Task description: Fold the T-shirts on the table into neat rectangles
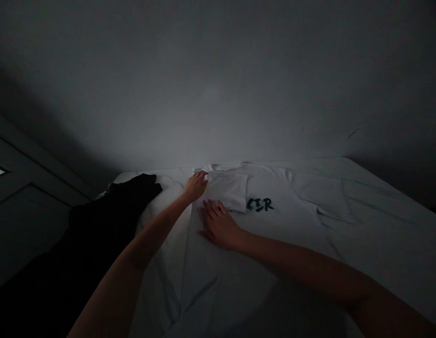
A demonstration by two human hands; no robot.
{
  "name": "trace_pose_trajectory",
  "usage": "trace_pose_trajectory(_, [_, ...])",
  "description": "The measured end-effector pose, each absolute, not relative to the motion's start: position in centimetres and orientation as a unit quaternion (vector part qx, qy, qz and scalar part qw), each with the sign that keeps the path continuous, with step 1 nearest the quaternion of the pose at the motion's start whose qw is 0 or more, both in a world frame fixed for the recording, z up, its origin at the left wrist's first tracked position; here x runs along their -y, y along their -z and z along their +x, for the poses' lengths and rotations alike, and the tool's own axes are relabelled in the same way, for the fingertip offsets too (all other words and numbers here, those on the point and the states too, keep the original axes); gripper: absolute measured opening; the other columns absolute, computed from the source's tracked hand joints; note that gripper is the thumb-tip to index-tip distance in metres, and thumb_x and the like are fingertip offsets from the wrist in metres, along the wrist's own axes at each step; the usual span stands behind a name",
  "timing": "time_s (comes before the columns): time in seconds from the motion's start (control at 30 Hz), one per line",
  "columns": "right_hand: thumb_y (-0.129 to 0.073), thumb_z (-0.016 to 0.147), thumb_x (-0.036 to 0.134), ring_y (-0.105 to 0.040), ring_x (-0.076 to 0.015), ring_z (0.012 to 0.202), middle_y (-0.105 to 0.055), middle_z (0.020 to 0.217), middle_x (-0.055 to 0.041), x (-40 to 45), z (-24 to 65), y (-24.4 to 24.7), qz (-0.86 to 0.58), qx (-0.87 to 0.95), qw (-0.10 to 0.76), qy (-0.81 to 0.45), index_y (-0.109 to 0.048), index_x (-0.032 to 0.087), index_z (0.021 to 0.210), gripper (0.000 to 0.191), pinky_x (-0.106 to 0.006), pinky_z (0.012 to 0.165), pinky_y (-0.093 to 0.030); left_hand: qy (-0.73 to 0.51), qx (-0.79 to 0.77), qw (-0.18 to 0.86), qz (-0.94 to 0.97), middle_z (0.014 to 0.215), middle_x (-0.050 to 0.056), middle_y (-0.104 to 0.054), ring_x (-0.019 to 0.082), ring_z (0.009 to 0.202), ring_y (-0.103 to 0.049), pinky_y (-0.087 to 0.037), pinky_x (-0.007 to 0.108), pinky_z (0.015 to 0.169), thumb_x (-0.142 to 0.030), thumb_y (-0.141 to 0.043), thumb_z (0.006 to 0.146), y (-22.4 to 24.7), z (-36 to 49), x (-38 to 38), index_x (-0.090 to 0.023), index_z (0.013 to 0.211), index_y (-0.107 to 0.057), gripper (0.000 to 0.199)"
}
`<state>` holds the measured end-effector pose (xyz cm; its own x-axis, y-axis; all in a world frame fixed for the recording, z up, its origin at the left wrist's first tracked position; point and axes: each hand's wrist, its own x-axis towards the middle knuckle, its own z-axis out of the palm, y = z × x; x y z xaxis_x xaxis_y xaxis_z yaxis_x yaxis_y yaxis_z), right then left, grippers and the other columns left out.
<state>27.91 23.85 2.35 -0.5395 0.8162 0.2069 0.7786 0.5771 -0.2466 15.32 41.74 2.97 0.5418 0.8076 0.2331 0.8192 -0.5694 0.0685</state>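
Observation:
A white T-shirt (291,220) lies spread on the table, with dark letters ending in "CER" across its chest. Its left side is folded inward, so that sleeve lies over the front and covers part of the lettering. The right sleeve stays stretched out to the side. My left hand (195,185) rests on the folded edge near the shoulder, fingers laid along the cloth. Lower down, my right hand (219,224) lies flat on the folded part just below the sleeve, fingers spread and slightly blurred.
The white marbled table (390,197) stands against a grey wall (218,94). Dark clothing (108,216) is heaped along the table's left edge. A pale panelled door (24,188) is at the far left. The room is dim.

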Motion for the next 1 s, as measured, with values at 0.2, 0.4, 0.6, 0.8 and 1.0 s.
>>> trace_pose_trajectory(0.2, [-0.045, 0.098, 0.046, -0.036, -0.0293, 0.142, -0.043, 0.151, -0.0173, -23.0, 29.1, -2.2, -0.397, 0.901, 0.146, -0.092, -0.047, 0.016, 0.144, 0.055, -0.055, 0.118, -0.02, 0.065, 0.479, 0.021, -0.875, 0.159, 0.01, -0.032, 0.026, 0.147, -0.027, -0.023, 0.049, 0.119, -0.033, -0.033, 0.1, -1.3, 13.9, -39.3, -0.024, 0.152, -0.033, 0.053])
trace_pose_trajectory(0.4, [-0.049, 0.096, 0.042, -0.032, -0.0311, 0.144, -0.039, 0.154, -0.0163, -24.1, 33.7, -3.1, -0.546, 0.824, 0.145, -0.045, -0.049, 0.014, 0.143, 0.055, -0.051, 0.117, -0.024, 0.072, 0.441, 0.031, -0.894, 0.16, 0.011, -0.028, 0.027, 0.148, -0.024, -0.025, 0.046, 0.118, -0.034, -0.034, 0.101, -1.8, 14.7, -35.2, -0.02, 0.153, -0.031, 0.054])
trace_pose_trajectory(0.6, [-0.032, 0.102, 0.034, -0.067, -0.025, 0.101, -0.074, 0.106, -0.0124, -27.4, 35.1, -5.7, -0.645, 0.749, 0.146, -0.043, -0.071, 0.02, 0.107, 0.042, -0.035, 0.093, -0.046, 0.082, 0.479, 0.021, -0.874, 0.158, 0.014, -0.032, 0.03, 0.146, -0.029, -0.029, 0.05, 0.116, -0.036, -0.036, 0.101, -1.3, 15.9, -32.8, -0.022, 0.149, -0.038, 0.05])
trace_pose_trajectory(0.8, [-0.035, 0.101, 0.028, -0.039, -0.0277, 0.139, -0.041, 0.154, -0.0135, -33.9, 31.8, -5.0, -0.622, 0.765, 0.165, -0.009, -0.049, 0.016, 0.142, 0.045, -0.044, 0.11, -0.033, 0.07, 0.486, 0.011, -0.871, 0.16, 0.008, -0.03, 0.037, 0.147, -0.025, -0.021, 0.067, 0.113, -0.045, -0.043, 0.098, -1.8, 17.1, -31.5, -0.036, 0.139, -0.053, 0.043])
trace_pose_trajectory(1.0, [-0.037, 0.101, 0.042, -0.032, -0.031, 0.143, -0.036, 0.156, -0.0134, -36.0, 33.8, -1.6, -0.663, 0.733, 0.149, -0.017, -0.044, 0.022, 0.147, 0.05, -0.055, 0.115, -0.022, 0.062, 0.46, -0.018, -0.885, 0.161, 0.005, -0.028, 0.039, 0.147, -0.021, -0.018, 0.069, 0.112, -0.057, -0.049, 0.093, -1.7, 16.2, -31.5, -0.045, 0.142, -0.046, 0.05])
